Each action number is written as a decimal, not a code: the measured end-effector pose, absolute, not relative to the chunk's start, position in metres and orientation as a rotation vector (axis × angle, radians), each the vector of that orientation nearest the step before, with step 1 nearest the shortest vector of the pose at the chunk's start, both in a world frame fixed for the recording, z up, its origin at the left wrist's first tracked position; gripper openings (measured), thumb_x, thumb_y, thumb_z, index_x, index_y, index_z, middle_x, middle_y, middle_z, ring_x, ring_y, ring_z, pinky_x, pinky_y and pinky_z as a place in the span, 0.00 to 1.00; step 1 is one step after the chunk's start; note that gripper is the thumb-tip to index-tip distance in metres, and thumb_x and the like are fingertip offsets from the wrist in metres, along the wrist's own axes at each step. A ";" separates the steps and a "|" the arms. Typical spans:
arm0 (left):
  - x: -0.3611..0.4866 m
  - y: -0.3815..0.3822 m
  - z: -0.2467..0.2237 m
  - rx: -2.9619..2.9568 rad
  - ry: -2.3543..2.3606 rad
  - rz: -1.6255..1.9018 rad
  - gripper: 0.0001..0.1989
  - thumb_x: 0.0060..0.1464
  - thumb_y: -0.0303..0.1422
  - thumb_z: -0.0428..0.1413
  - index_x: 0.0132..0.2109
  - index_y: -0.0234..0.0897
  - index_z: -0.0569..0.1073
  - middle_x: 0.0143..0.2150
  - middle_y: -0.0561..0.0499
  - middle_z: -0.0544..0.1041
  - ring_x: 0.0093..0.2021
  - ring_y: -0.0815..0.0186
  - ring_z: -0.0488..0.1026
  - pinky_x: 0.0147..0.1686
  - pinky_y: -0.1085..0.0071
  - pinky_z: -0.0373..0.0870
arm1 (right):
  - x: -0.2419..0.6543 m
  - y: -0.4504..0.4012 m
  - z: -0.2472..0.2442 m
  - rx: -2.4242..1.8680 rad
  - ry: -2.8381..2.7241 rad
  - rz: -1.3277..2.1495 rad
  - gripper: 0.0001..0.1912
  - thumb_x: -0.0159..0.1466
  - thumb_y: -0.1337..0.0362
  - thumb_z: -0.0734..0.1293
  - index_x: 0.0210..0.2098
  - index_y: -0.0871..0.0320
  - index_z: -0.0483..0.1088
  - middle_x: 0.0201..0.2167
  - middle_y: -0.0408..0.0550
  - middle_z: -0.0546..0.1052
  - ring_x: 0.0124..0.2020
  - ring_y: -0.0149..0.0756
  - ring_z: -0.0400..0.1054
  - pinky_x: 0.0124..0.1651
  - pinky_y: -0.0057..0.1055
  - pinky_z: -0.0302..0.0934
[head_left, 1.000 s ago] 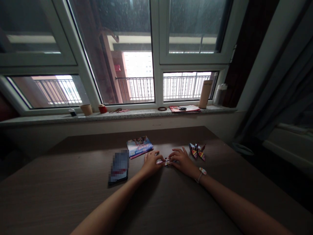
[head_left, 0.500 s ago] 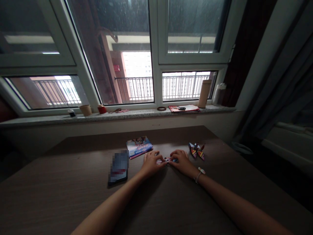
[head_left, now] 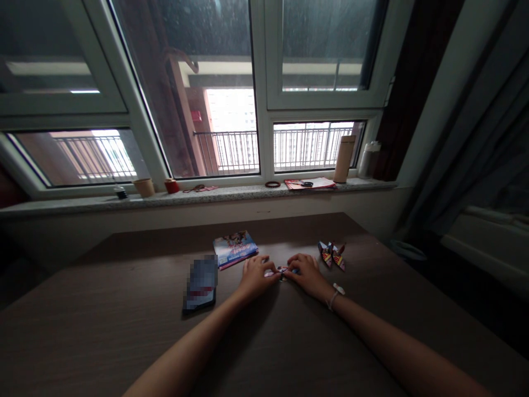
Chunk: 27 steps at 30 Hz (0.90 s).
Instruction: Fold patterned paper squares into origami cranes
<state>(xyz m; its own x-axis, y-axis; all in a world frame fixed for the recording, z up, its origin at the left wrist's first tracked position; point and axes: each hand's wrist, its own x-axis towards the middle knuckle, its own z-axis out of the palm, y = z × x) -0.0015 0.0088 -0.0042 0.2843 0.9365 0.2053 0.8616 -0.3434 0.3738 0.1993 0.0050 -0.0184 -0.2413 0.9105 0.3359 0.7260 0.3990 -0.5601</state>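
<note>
A small piece of colourful folded paper [head_left: 282,270] lies on the brown table [head_left: 136,331], between my two hands. My left hand [head_left: 257,277] grips its left end with thumb and fingers together. From the other side, my right hand [head_left: 306,273] pinches the right end; a pale bracelet circles that wrist. The fingers cover much of the paper, so its full shape is hidden. Two pointed folded paper shapes [head_left: 332,256] stand just beyond my right hand.
A blue printed booklet or paper stack [head_left: 235,248] lies behind my left hand, with a phone [head_left: 200,284] to its left. On the windowsill [head_left: 243,193] are a paper cup [head_left: 144,187], red spool [head_left: 171,186], bracelet [head_left: 273,184], scissors on red papers [head_left: 306,184] and a tan bottle [head_left: 344,159].
Both hands stay in nearly the same place. The fingers have shifted slightly on the folded paper, and a little more of its near edge shows.
</note>
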 end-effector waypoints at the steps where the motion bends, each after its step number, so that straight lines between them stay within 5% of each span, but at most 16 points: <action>1: -0.001 0.008 -0.004 2.357 1.680 0.584 0.09 0.55 0.43 0.59 0.40 0.48 0.80 0.59 0.51 0.71 0.61 0.54 0.63 0.62 0.53 0.52 | 0.198 0.004 -0.018 -1.402 -2.038 0.379 0.11 0.64 0.54 0.65 0.31 0.52 0.76 0.45 0.47 0.74 0.53 0.45 0.62 0.61 0.48 0.47; 27: 0.004 0.008 -0.002 2.332 1.721 0.528 0.11 0.53 0.45 0.59 0.41 0.48 0.79 0.59 0.50 0.69 0.62 0.54 0.61 0.63 0.52 0.50 | 0.188 0.004 -0.011 -1.587 -2.000 0.423 0.06 0.59 0.58 0.70 0.31 0.54 0.74 0.45 0.45 0.73 0.54 0.44 0.60 0.63 0.48 0.39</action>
<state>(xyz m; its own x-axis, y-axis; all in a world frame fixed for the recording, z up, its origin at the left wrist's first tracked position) 0.0039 0.0080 -0.0018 0.2601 0.9510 0.1673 0.8812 -0.3046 0.3615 0.1878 0.0038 -0.0107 -0.1545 0.9629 0.2211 0.7909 0.2547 -0.5565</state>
